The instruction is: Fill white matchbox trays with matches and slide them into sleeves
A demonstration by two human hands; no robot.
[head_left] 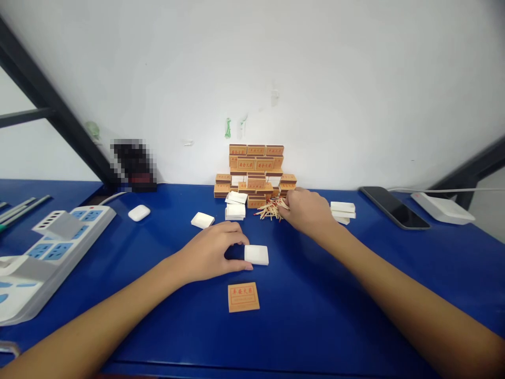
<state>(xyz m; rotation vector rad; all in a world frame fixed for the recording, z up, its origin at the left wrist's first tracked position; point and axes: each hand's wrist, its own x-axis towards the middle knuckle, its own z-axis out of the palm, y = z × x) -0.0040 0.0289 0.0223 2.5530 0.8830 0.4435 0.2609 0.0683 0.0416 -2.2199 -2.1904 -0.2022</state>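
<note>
My left hand [211,251] rests on the blue table [315,295], its thumb and fingers pinching the left end of a white matchbox tray [256,255]. An orange matchbox sleeve [243,297] lies flat just in front of that tray. My right hand [305,212] reaches further back, fingers curled onto a loose pile of matches [270,210]; some match ends stick out from under its fingertips. Behind the pile stands a stacked wall of orange matchboxes [255,173] against the white wall.
White trays lie in small stacks at centre [235,205], at the right [342,212], and singly [202,220]. A white power strip [47,247] sits at the left, a white earbud case [139,212] beyond it. A dark phone [394,208] and a white adapter [442,207] lie at the far right.
</note>
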